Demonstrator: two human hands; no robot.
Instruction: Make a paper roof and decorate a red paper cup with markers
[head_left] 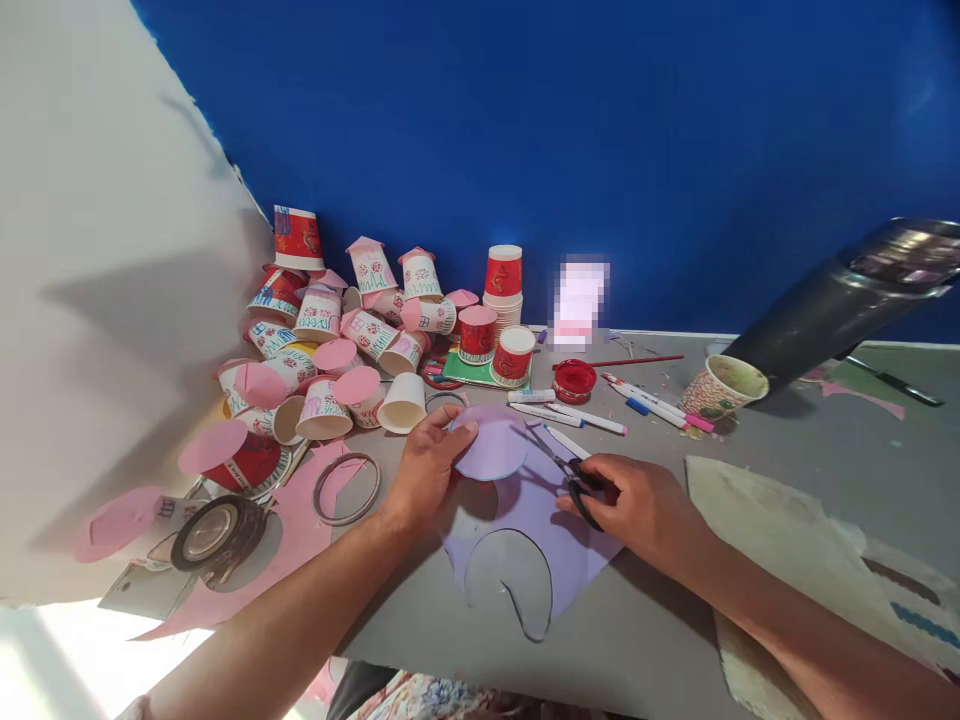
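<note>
A round piece of purple paper (491,445) is pinched between the thumb and fingers of my left hand (431,455). My right hand (637,500) grips black-handled scissors (581,480), their blades pointing left at the round piece's right edge. Whether the blades touch the paper I cannot tell. Beneath both hands lies the rest of the purple sheet (581,550), with a large round hole cut near its front edge. My left forearm passes beside a grey tape ring (321,492).
Decorated paper cups (322,405) with pink paper tops pile up on the left. Markers (589,418), a red pot (574,380) and a patterned cup (724,388) stand behind the hands. A dark flask (802,310) leans at right, near a pale cloth (780,540). Pink scraps (300,530) lie at left.
</note>
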